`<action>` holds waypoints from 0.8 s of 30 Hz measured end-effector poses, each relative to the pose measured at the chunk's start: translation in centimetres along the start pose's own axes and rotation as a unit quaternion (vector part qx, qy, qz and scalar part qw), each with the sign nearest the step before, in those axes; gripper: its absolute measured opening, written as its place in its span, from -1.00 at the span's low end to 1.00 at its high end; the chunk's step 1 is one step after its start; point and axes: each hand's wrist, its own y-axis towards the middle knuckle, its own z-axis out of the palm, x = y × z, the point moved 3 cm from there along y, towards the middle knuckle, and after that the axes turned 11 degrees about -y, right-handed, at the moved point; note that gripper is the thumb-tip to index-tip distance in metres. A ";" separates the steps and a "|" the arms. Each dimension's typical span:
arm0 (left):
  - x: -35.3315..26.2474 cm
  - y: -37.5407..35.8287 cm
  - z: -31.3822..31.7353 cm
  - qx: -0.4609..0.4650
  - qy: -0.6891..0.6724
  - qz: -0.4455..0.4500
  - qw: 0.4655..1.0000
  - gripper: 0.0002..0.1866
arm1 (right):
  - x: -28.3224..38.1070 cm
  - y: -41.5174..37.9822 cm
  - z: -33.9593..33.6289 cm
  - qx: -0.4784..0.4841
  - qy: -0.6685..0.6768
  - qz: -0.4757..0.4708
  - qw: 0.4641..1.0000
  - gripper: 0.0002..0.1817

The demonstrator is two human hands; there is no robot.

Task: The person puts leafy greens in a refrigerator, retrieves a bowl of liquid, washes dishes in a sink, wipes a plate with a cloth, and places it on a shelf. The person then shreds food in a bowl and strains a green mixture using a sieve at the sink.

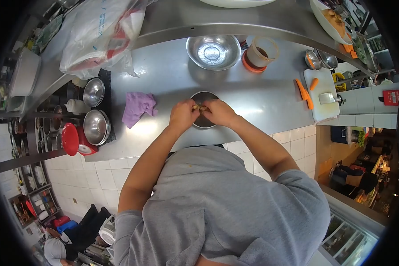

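Observation:
Both hands meet over a round metal bowl (204,124) near the front edge of the steel counter. Between them is a small, knobbly, light-brown piece of food (200,107), too small to name exactly. My left hand (182,115) pinches its left end with closed fingers. On the other end, my right hand (219,111) is closed in the same way. The inside of the bowl looks dark; the hands hide part of it, and I cannot make out its contents. To the left lies a crumpled purple cloth (138,108).
A large steel bowl (213,53) and a plastic tub of brown liquid (261,52) stand behind. Carrots (303,94) lie by a white cutting board (322,84) at right. Steel bowls (96,127) and a red scale (85,144) sit left. A shelf (177,29) overhangs the back.

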 end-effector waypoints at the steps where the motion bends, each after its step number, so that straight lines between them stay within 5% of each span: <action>1: 0.1 0.0 0.1 0.000 0.001 -0.001 1.000 -0.78 | 0.1 0.0 0.3 -0.007 -0.015 -0.011 1.000 -0.77; 6: -0.1 0.0 -0.1 0.007 0.008 0.011 1.000 -0.78 | -0.3 0.6 1.5 -0.028 -0.067 -0.015 0.997 -0.77; 12: -0.2 0.0 0.0 0.005 0.005 -0.005 1.000 -0.75 | -1.9 0.7 0.2 -0.050 0.033 0.026 0.998 -0.73; 17: -1.1 0.1 -0.4 0.013 -0.014 -0.018 1.000 -0.72 | -4.3 0.4 0.4 0.035 0.329 0.115 0.937 -0.79; 24: 0.8 -0.2 0.1 0.006 -0.014 0.029 0.999 -0.68 | -4.3 -1.5 -3.4 0.045 0.471 0.098 0.876 -0.78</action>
